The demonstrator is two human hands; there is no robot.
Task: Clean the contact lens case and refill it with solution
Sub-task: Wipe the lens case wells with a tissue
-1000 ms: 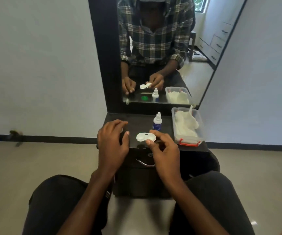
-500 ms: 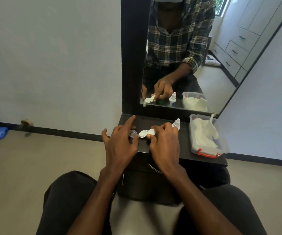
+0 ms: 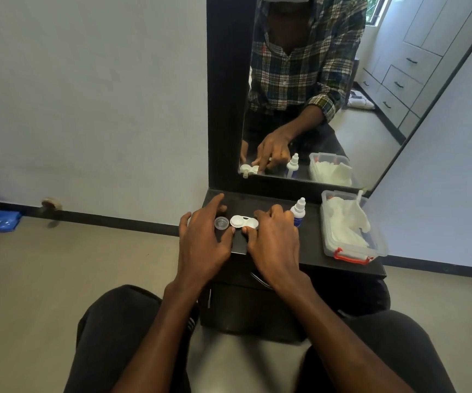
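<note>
Left hand (image 3: 203, 239) and right hand (image 3: 274, 239) lie palm-down, side by side, on the near part of a dark dressing table (image 3: 308, 251). The left hand's fingers are spread and grasp nothing; its thumb tip touches the near edge of the white contact lens case (image 3: 243, 222). The right hand holds the right well of the case, thumb on its near edge and fingers curled over its far side. The case lies flat on the table between the two hands, and its left well shows uncovered. A clear round cap (image 3: 221, 222) lies loose on the table just left of the case, beside the left index finger.

A small white dropper bottle with a blue label (image 3: 298, 212) stands upright just behind the right hand's knuckles. To its right, well apart from the case, sits a clear plastic box with a red latch (image 3: 351, 255) holding white tissue. A mirror (image 3: 314, 95) at the table's back edge reflects the hands, bottle and box.
</note>
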